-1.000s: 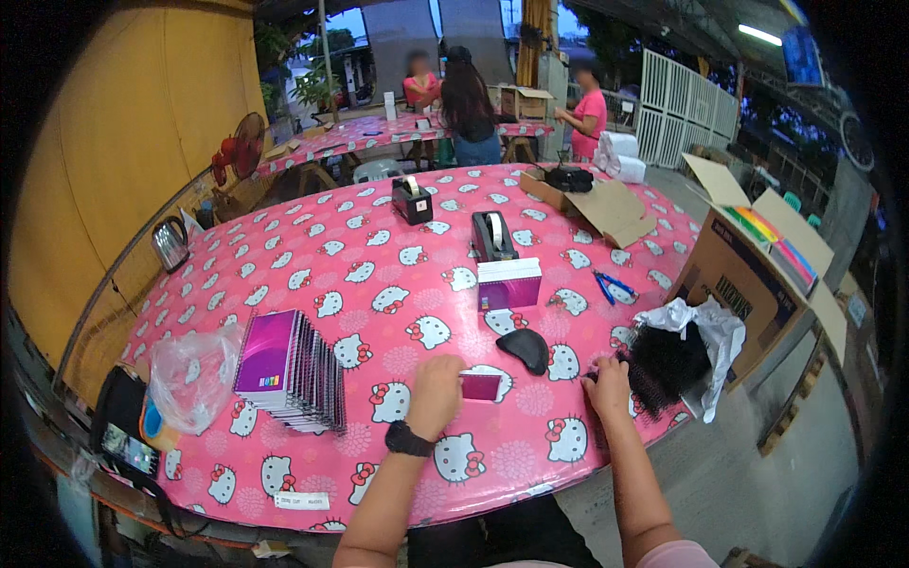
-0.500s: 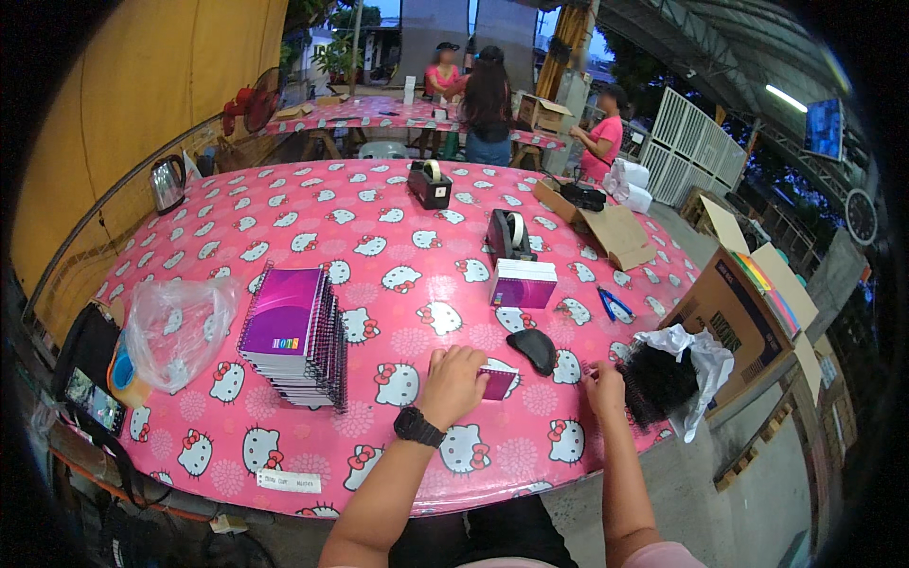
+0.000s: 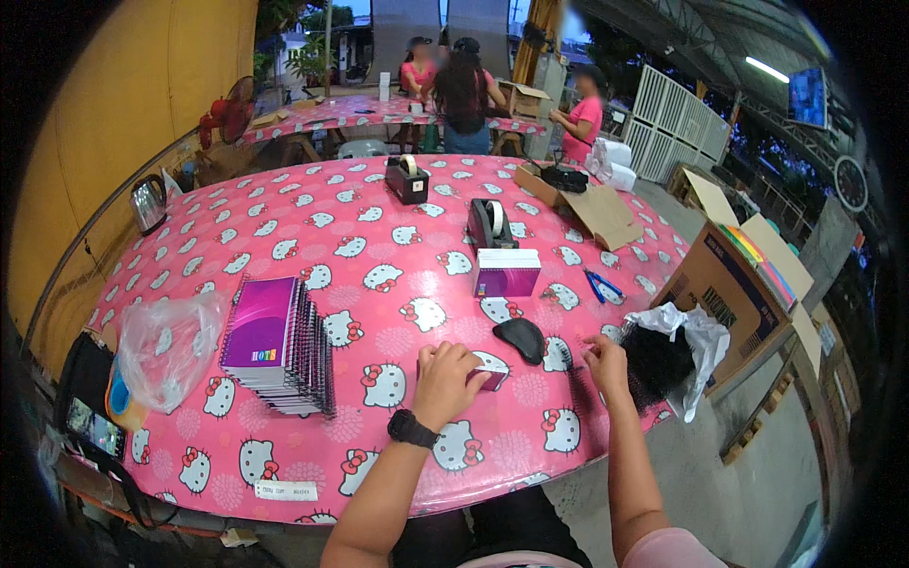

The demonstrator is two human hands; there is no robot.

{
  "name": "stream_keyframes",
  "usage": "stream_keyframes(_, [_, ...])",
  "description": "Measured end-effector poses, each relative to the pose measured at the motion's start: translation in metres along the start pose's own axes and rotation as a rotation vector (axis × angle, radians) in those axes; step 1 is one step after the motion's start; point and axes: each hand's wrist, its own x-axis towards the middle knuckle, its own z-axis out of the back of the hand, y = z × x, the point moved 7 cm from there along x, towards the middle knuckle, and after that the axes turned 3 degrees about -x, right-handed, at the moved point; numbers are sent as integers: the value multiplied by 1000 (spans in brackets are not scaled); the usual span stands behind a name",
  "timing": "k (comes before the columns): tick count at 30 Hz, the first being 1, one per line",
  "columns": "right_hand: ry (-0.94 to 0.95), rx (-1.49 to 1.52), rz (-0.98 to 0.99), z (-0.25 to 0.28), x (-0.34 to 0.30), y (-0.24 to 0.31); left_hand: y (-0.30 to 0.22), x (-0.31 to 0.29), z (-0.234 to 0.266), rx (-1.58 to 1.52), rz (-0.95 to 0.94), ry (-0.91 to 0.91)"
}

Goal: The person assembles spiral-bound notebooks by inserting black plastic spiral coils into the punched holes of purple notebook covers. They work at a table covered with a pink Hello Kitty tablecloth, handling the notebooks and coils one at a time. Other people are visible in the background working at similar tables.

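Pink table [image 3: 379, 218], hands near edge

Open-air packing workshop, cartons [image 3: 729, 284], tape dispensers [image 3: 490, 224]

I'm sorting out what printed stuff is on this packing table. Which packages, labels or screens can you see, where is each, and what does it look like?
Small box: under the left hand, magenta and white.
Purple box: mid-table, rectangular, white top.
Notebook stack: left of the hands, purple covers, spiral-bound.
Cardboard carton: right of the table, brown, open flaps, coloured stripes.
White label: table's near edge, narrow strip.
Phone screen: far left, dark.
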Motion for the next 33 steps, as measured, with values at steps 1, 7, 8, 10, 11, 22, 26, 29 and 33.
stream_keyframes(1, [-4,2,-6,4,-2,7,1,0,0,-4,6,-2])
stream_keyframes(7, [121,235,125,-3,-20,39,1,0,0,-41,-4,16])
stream_keyframes(8, [238,331,110,-3,-31,64,2,-1,-1,-40,-7,31])
stream_keyframes(10, [423,476,-27,1,-47,97,0,1,-3,-48,-19,67])
stream_keyframes(11, [440,525,7,-2,-51,103,-2,2,-2,-50,-24,72])
stream_keyframes(22, [430,590,146,-35,-53,118,-2,2,1,-59,-26,80])
stream_keyframes(26, [511,662,152,-39,-56,123,-1,2,1,-68,-20,70])
stream_keyframes(29, [622,630,109,-40,-56,124,-1,3,0,-56,-27,68])
stream_keyframes(33, [749,512,54,-32,-57,137,-3,2,-2,-35,-25,55])
